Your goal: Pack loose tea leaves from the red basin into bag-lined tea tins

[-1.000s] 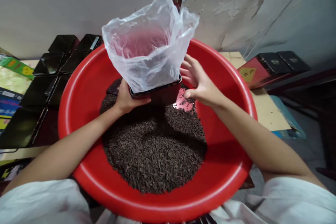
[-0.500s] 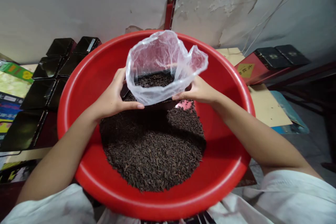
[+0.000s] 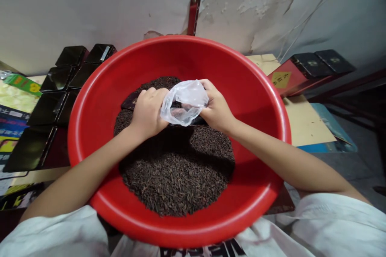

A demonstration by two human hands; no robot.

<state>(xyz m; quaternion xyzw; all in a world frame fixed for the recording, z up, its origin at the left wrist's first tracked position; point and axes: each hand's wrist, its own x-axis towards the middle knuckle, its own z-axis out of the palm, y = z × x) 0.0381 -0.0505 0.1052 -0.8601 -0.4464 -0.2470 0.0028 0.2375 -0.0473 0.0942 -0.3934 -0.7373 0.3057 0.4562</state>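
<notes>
A big red basin (image 3: 259, 88) rests on my lap, holding a heap of dark loose tea leaves (image 3: 175, 168). At the heap's far side stands a dark box, mostly hidden, lined with a clear plastic bag (image 3: 185, 104). My left hand (image 3: 147, 110) and my right hand (image 3: 215, 106) are both closed on the bag's top, pressing the crumpled plastic down over the box. A dark flat lid (image 3: 129, 100) lies on the leaves just left of my left hand.
Several black tins (image 3: 57, 92) stand in rows at the left beside coloured cartons (image 3: 18, 84). A red box with black tins (image 3: 307, 68) sits at the right on a cardboard sheet (image 3: 307, 122). A red handle (image 3: 193, 14) leans on the peeling wall behind.
The bag stood tall and open, held by my left hand alone. Then both hands took its rim and folded it down; now it is bunched small between them.
</notes>
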